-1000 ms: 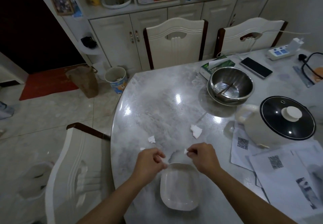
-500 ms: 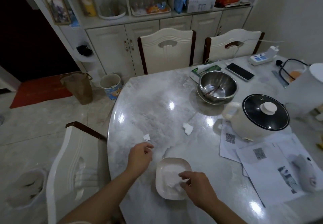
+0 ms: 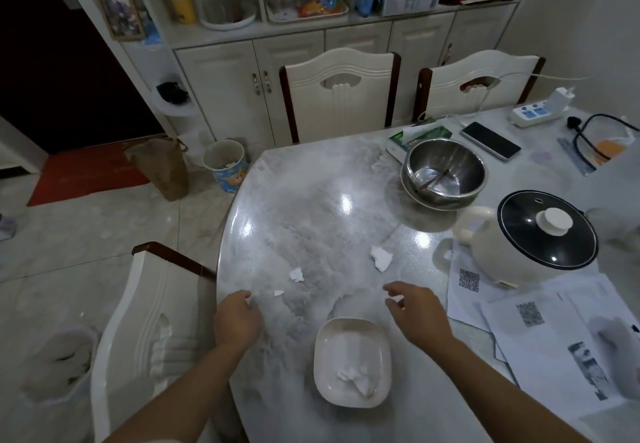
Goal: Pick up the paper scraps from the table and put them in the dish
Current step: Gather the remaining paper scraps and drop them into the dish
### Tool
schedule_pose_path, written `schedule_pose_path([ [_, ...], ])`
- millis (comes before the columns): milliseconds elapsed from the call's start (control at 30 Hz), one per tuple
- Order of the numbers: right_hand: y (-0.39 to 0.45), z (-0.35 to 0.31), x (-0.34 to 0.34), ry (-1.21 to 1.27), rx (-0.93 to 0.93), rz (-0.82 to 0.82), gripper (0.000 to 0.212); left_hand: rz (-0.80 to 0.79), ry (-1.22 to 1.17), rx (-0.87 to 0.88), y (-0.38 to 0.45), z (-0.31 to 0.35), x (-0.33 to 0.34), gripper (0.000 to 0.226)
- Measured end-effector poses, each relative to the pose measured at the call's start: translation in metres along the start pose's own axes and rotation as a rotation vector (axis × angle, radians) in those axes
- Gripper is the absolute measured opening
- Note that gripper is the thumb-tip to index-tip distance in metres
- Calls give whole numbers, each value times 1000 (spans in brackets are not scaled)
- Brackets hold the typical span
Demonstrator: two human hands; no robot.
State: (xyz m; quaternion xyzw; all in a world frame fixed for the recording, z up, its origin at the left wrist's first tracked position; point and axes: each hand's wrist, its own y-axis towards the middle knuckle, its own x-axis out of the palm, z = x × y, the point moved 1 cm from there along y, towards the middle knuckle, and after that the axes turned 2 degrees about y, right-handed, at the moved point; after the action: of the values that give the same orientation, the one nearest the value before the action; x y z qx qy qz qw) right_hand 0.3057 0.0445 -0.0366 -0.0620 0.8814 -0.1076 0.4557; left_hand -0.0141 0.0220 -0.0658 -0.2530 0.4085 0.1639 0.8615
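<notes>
Near the tabletop's [image 3: 311,200] left edge, the left hand [image 3: 237,318] curls its grip, possibly pinching a white scrap at the fingertips; blur prevents certainty. The right hand [image 3: 417,313] hovers with its grip spread and empty. Between the wrists sits the dish [image 3: 351,330], holding crumpled paper [image 3: 356,378]. Beyond lie a tiny scrap [image 3: 278,292], a small scrap [image 3: 296,274] and a larger scrap [image 3: 381,258].

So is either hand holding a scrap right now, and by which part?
Right hand is open and empty. Left hand is curled; a bit of white shows at its fingertips, but whether that is a gripped scrap cannot be told.
</notes>
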Motion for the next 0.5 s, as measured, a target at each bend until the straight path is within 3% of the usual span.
schedule_pose_path([
  [167, 34, 0, -3, -26, 22, 6, 27, -82, 36, 113, 6, 13, 18, 31],
  [300, 52, 3, -1, -24, 54, 16, 26, -6, -3, 189, 8, 18, 32, 11],
  [500, 64, 6, 8, -21, 61, 14, 26, 18, 33, 265, 16, 15, 36, 5],
])
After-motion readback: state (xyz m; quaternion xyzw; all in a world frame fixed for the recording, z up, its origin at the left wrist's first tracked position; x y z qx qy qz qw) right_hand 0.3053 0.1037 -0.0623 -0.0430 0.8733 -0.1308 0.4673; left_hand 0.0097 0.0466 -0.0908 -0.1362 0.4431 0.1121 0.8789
